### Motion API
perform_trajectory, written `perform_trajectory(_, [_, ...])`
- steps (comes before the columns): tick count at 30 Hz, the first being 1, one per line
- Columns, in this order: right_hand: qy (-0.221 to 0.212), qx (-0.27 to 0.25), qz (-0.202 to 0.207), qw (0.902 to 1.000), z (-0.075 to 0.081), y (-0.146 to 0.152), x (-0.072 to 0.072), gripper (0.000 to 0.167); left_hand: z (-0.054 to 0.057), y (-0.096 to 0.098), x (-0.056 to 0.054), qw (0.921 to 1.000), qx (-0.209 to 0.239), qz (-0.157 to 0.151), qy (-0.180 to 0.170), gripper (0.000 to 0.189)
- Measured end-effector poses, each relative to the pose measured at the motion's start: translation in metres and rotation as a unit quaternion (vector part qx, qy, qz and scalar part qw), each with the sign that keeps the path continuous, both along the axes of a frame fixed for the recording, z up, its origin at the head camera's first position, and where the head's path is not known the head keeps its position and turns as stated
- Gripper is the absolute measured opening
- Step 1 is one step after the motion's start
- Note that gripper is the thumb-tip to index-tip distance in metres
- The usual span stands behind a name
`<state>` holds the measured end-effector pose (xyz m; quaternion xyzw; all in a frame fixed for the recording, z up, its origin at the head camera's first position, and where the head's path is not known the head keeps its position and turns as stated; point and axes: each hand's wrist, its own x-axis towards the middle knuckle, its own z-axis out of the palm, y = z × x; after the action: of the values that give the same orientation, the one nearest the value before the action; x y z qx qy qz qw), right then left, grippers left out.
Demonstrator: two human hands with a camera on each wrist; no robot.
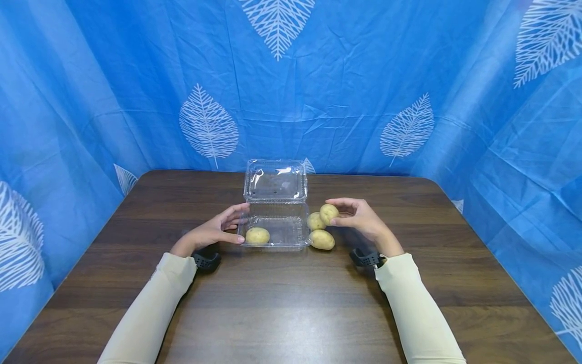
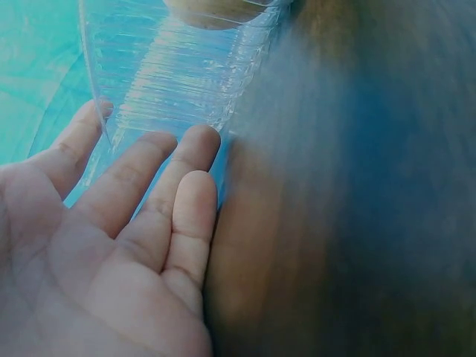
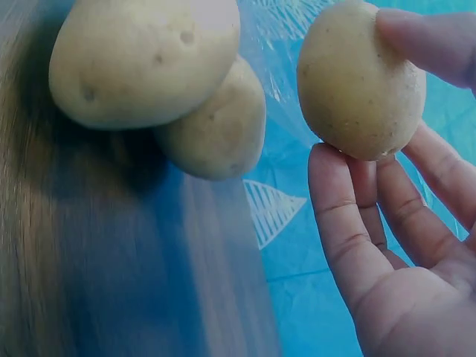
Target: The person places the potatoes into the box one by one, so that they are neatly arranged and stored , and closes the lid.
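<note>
A clear plastic clamshell box (image 1: 287,226) lies on the table with its lid (image 1: 276,181) raised at the back. One potato (image 1: 257,236) rests inside, at the front left. My left hand (image 1: 211,230) touches the box's left side, thumb at the front corner and fingers spread toward the back; the left wrist view shows fingertips against the ribbed wall (image 2: 171,82). Pinched between thumb and fingers of my right hand (image 1: 364,222) is another potato (image 3: 357,82), held up just right of the box. Two more potatoes, one behind (image 1: 316,221) and one in front (image 1: 322,239), lie beside the box's right wall.
The dark wooden table (image 1: 282,303) has rounded back corners. A blue curtain with white leaf prints (image 1: 350,101) hangs behind it and along both sides. Black wrist straps (image 1: 206,262) sit at both wrists, below the pale sleeves (image 1: 418,308).
</note>
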<state>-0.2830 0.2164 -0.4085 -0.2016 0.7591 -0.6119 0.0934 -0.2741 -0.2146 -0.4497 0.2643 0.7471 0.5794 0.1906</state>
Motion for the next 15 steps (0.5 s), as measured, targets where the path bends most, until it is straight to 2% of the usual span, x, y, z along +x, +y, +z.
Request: perform_trajectory(15, [0.002, -0.013, -0.008, 0.9999, -0.002, -0.016, -0.002, 0.054, 0.001, 0.001, 0.0, 1.0, 0.0, 0.001, -0.002, 0.105])
